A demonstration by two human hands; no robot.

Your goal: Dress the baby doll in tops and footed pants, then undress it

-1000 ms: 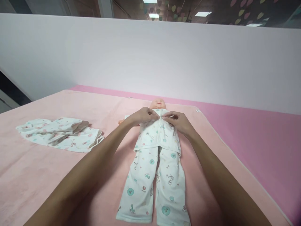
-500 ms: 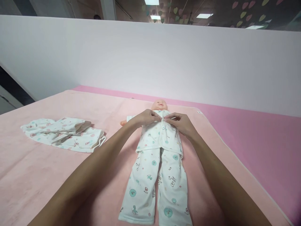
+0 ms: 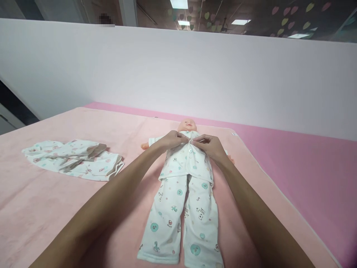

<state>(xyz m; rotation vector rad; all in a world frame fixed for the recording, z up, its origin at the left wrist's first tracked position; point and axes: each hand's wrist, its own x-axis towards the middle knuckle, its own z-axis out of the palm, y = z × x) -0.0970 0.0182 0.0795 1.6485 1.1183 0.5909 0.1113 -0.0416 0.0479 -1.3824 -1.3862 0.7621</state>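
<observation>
Head view: your left hand point(image 3: 170, 139) and right hand point(image 3: 210, 146) stay pinched on the shirt point(image 3: 181, 163) collar; button point(image 3: 190, 150) below unchanged, collar unfinished.

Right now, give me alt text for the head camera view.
The left hand and right hand pinch the front of a printed shirt, near the collar, on a doll lying face up on a pink blanket. Matching clothes lie piled at left.

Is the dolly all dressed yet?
Nearly. The trousers and top are on the doll, and the lower button looks closed. The left hand and right hand pinch the top together at the neck; that fastening seems left.
</observation>
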